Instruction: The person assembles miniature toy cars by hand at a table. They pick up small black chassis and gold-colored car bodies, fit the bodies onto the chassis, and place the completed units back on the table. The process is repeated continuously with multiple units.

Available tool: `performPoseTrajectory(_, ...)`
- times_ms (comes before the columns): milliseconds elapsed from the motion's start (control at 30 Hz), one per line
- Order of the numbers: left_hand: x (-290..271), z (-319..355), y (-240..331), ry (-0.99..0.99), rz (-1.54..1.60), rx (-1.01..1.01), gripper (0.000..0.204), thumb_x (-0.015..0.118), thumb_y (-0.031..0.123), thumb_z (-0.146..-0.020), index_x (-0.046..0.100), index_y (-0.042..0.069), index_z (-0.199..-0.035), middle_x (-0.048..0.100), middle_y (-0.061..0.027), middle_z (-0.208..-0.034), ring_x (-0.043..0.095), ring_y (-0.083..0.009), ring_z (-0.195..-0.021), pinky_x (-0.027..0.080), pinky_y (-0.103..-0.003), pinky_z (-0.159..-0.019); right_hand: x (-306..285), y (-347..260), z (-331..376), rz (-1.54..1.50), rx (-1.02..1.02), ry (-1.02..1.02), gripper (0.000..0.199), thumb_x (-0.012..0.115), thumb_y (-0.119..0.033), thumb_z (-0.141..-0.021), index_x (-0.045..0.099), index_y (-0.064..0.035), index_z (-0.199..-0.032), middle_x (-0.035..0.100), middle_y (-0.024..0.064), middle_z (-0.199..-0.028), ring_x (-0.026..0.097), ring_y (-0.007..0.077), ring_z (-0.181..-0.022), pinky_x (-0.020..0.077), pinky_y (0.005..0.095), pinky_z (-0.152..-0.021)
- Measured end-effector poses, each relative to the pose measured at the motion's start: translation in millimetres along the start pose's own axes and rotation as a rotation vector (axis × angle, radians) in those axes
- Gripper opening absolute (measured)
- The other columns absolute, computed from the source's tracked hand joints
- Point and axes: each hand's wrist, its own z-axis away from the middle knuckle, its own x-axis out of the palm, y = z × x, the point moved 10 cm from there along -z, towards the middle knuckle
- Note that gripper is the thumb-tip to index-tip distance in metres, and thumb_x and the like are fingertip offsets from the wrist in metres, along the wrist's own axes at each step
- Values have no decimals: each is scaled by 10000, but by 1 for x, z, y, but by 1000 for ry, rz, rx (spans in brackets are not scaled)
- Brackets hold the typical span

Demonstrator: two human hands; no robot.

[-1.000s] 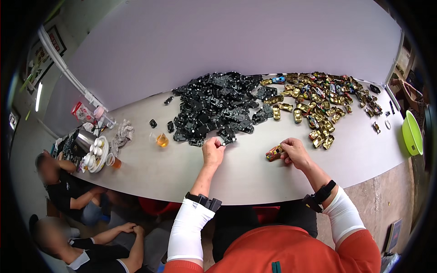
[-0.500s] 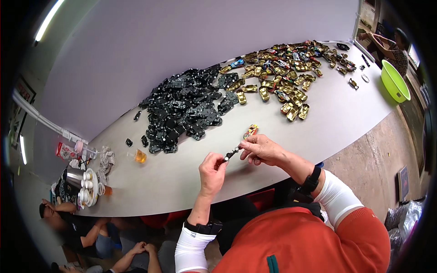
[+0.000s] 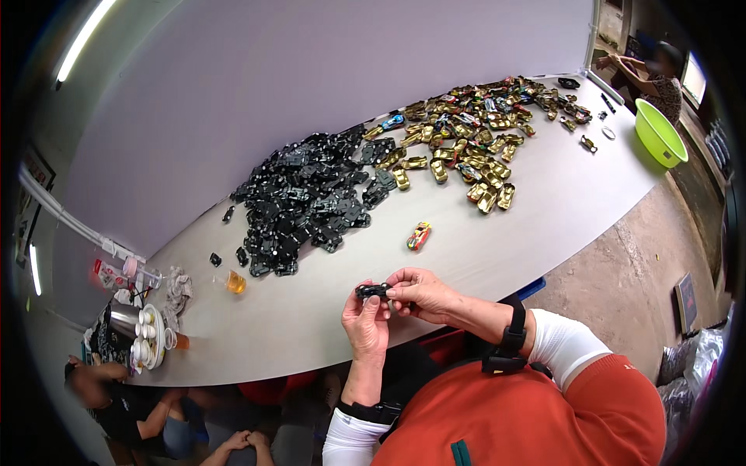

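A black toy car chassis (image 3: 371, 291) is held between my hands over the table's near edge. My left hand (image 3: 364, 326) grips it from below and the left, thumb and fingers closed round it. My right hand (image 3: 422, 293) pinches its right end, the other fingers curled under; what else those fingers may hold is hidden. Just beyond my hands a red and yellow toy car body (image 3: 419, 236) lies alone on the table (image 3: 342, 273). Further back are a heap of black chassis (image 3: 299, 198) and, to its right, a heap of gold and coloured car bodies (image 3: 474, 140).
A green basin (image 3: 660, 133) stands at the table's right end. On the left are an amber drink in a clear cup (image 3: 235, 283), a tray of white cups (image 3: 159, 342) and a crumpled cloth (image 3: 179, 287). Other people sit at lower left; one person is at far right.
Both hands have come closer together and lower, toward my body. The chassis, earlier stretched between my fingertips, now sits level in my left fingers. The red and yellow body stays on the table.
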Motion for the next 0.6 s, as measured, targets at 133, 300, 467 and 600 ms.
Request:
performPoseTrajectory(133, -9, 0, -4, -35, 99, -68, 284, 631, 107, -813, 546, 9, -1066, 612, -112, -969, 579, -167, -700, 457, -243, -500, 9, -68, 17, 1162, -538, 62, 154, 649, -40, -755, 590, -22, -897, 560, 86, -777, 562, 173, -650, 467, 292, -566)
performPoseTrajectory(300, 3, 9, -18, -166, 163, -223, 409, 636, 175, -817, 493, 3, -1159, 609, -111, -946, 587, -164, -738, 454, -263, -530, -29, -145, 0, 1672, -718, 180, 272, 636, 17, -700, 662, -103, -943, 556, 100, -1016, 570, 287, -894, 476, 352, -772)
performPoseTrajectory(467, 17, 16, -21, -254, 289, -318, 458, 628, 187, -822, 461, -10, -1200, 588, -117, -992, 573, -167, -787, 451, -271, -548, -6, -121, -35, 2052, -492, -136, 110, 641, -83, -698, 622, -65, -805, 532, 102, -954, 563, 295, -882, 458, 386, -761)
performPoseTrajectory(600, 19, 21, -14, -310, 269, -315, 452, 631, 142, -817, 458, -12, -1206, 569, -129, -1045, 574, -175, -854, 469, -264, -579, -11, -119, -42, 2111, -465, -70, 146, 643, -149, -710, 608, -18, -762, 551, 130, -857, 568, 318, -820, 457, 399, -728)
